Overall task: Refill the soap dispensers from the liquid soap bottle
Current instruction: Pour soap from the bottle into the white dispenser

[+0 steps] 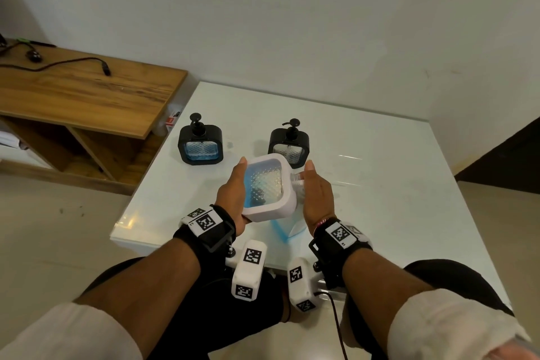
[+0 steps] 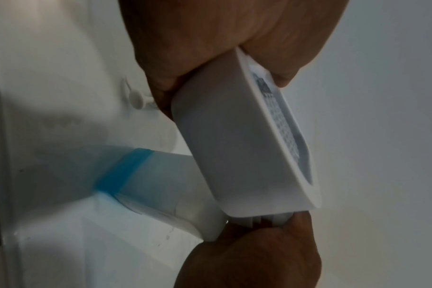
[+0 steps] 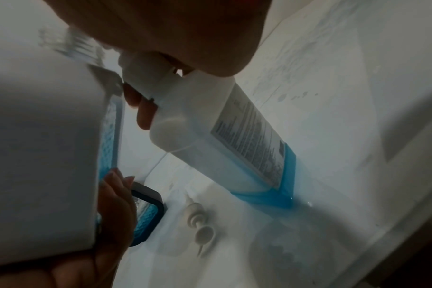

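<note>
Blue soap half fills the white square plastic dispenser (image 1: pixel 267 188), tipped sideways above the white table (image 1: pixel 380 184) in the left hand (image 1: pixel 230 196), fingers curled round its base. Beyond that grip stand two black square dispensers (image 1: pixel 200 143), one part full of blue. Left wrist view: right hand (image 2: pixel 254 255) at the dispenser's neck. Right wrist view: right fingers (image 3: pixel 146 115) curl round the neck of the translucent soap bottle (image 3: pixel 210 126), blue liquid in its bottom; a white pump head (image 3: pixel 200 228) lies below on the table.

Two black dispensers (image 1: pixel 200 141) (image 1: pixel 288 143) block far side; loose pump (image 3: pixel 197 220) lies nearby; table (image 1: pixel 380 184) right side free.
</note>
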A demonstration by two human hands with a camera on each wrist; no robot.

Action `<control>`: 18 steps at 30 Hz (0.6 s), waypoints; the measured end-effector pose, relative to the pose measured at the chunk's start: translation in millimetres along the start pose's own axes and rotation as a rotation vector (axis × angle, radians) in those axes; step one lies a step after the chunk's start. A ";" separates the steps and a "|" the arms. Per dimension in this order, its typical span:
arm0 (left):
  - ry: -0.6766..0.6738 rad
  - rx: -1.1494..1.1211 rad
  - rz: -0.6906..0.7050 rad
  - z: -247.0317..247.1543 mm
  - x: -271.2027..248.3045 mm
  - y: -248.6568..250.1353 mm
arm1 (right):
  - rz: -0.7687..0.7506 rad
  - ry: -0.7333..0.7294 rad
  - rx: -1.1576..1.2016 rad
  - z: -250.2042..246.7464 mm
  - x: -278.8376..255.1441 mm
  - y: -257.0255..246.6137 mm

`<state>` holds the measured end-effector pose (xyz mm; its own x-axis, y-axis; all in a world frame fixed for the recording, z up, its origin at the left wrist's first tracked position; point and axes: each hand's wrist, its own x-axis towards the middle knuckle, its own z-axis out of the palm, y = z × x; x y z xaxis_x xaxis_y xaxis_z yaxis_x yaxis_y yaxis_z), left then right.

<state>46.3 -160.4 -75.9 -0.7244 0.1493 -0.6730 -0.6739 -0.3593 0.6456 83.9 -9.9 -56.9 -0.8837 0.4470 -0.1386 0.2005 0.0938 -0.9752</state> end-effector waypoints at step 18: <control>-0.062 -0.029 -0.059 -12.7 15.5 -6.4 | 0.011 -0.079 0.059 -2.7 -4.5 -4.3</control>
<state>41.2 -167.5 -95.1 -0.6919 0.2270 -0.6854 -0.7116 -0.3749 0.5942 88.1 -9.9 -51.6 -0.9125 0.3763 -0.1604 0.1872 0.0355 -0.9817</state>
